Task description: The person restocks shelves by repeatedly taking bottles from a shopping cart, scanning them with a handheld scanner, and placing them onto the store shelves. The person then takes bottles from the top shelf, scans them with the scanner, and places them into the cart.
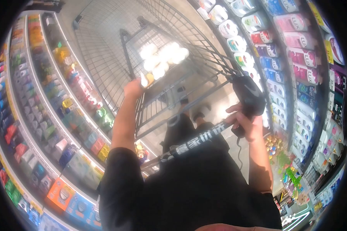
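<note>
My left hand [134, 89] is stretched forward over the wire shopping cart [104, 57], closed on a small white-and-yellow item [147, 79] too blurred and glared to name. Just beyond it, several round white things [164, 57] are washed out by bright light inside the cart. My right hand [247, 124] is wrapped around the right end of the cart handle [200, 140], which carries white lettering. Against that hand sits a black device [248, 96] mounted at the handle's end, with a cord hanging below.
Shelves of small colourful packages [61, 104] run along the left side. On the right, shelves hold bottles and refill pouches [297, 40]. Orange and blue boxes [60, 193] stand on the lower left shelf. Floor shows through the cart's wire mesh.
</note>
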`<state>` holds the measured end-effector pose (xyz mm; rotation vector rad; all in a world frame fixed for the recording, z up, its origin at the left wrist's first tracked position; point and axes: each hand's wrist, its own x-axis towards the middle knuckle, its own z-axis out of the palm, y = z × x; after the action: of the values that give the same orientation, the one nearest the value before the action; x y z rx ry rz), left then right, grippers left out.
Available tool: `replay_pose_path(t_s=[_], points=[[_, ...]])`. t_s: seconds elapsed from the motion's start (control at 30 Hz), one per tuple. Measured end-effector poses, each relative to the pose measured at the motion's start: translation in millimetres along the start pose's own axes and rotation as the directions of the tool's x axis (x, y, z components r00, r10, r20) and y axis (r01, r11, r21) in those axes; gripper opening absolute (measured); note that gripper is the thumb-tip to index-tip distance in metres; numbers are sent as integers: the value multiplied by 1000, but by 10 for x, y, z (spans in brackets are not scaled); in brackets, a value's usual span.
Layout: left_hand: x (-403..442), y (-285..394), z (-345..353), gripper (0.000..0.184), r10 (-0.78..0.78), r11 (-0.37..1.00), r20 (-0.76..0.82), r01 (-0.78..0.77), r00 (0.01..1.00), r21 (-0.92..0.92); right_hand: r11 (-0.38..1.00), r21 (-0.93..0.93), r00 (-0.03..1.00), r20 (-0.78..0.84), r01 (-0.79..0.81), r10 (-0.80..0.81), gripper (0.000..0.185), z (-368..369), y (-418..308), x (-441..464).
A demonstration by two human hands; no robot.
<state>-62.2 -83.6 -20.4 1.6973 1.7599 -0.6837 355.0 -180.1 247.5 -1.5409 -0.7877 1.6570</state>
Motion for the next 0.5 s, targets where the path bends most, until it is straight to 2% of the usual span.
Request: replay_pose_path(t_s=[0.03,0.13,0.2,0.3,0.37,0.43,0.5], points=[[-64,16,-72,43,15,999,-13,-14,1000,32,1000,8,1000,-7,6,-6,40,47,-11,-4],[-325,15,-325,44,-11,999,-21,12,1000,32,999,-7,999,34,39,-39,32,41,-24,-9],[-526,8,-533,48,21,1000,-76,-21,997,-10,997,10,994,75,79,-79,30,13,-10,13],[-1003,124,-1024,52,61,992,-166,-79,984,-99,999,1,993,109,47,-46,29,-44,64,47],[-1411,164,-1371,53,132,974,-264,-174,955,-143,998,-29,991,125,46,-42,28,-44,13,56],[-1777,154,-1606,53,177,935,-405,-282,897,-214,996,29,984,154,87,-90,28,-38,22,67],[-2163,226,-1817,52,166,816,-565,-434,808,-381,994,64,976,191,93,-104,27,-55,28,66]])
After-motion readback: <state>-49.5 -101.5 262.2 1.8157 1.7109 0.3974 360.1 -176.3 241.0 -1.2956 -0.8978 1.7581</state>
